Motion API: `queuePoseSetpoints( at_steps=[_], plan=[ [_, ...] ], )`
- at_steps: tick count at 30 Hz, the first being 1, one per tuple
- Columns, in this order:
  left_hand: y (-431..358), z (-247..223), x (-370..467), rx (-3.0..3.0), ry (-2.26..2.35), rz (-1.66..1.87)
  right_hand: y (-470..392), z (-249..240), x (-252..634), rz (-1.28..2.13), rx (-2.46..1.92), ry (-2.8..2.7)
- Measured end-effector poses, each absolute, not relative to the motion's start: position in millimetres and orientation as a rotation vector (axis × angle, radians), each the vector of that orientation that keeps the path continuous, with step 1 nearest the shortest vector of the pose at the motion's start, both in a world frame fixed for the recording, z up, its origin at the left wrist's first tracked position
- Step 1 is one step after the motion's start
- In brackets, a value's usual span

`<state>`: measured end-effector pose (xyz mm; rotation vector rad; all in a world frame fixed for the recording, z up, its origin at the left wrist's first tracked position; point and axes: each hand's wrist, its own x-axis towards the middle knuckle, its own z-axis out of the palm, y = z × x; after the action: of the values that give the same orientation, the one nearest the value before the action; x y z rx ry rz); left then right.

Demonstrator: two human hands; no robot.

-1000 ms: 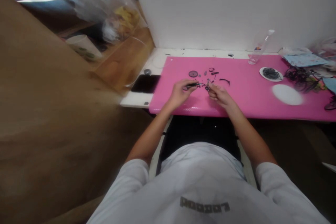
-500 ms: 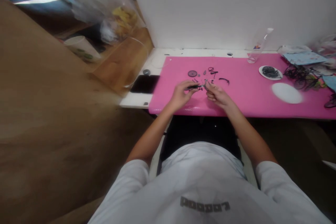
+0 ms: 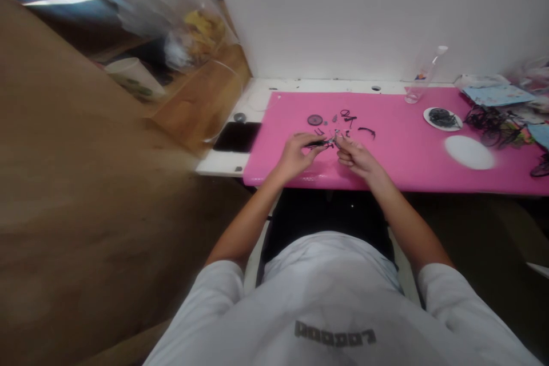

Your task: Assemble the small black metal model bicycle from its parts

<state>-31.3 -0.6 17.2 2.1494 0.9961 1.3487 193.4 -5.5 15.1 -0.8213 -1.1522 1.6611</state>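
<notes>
My left hand [image 3: 297,154] is closed over the pink table cover, thumb and fingers pinching a small dark part [image 3: 318,143] that looks like a piece of a miniature bicycle. Just to its right, my right hand [image 3: 355,157] is closed in a pinch at the other end of this part; a small greyish piece shows at its fingertips, too small to name. Beyond the hands lie a small black wheel [image 3: 314,120], a thin black piece with a ring [image 3: 345,114] and a curved black strip [image 3: 367,131], with several tiny bits around them.
To the right stand a clear bottle [image 3: 422,77], a white plate of black parts [image 3: 428,114], a white disc [image 3: 469,152] and a heap of black miniature bicycles [image 3: 489,124]. A dark flat object [image 3: 237,137] lies left of the pink cover [image 3: 407,168]. A white wall rises behind.
Both hands stay in nearly the same place, still pinching the small part, which is tilted very slightly differently. Nothing else has visibly moved.
</notes>
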Motion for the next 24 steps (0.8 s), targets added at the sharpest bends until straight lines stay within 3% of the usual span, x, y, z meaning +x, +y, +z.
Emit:
queuePoseSetpoints(
  at_steps=[24],
  plan=[
    [4,24,-55,2.301,0.885,1.111,2,-19,192,1.868,-0.807,-1.201]
  ],
)
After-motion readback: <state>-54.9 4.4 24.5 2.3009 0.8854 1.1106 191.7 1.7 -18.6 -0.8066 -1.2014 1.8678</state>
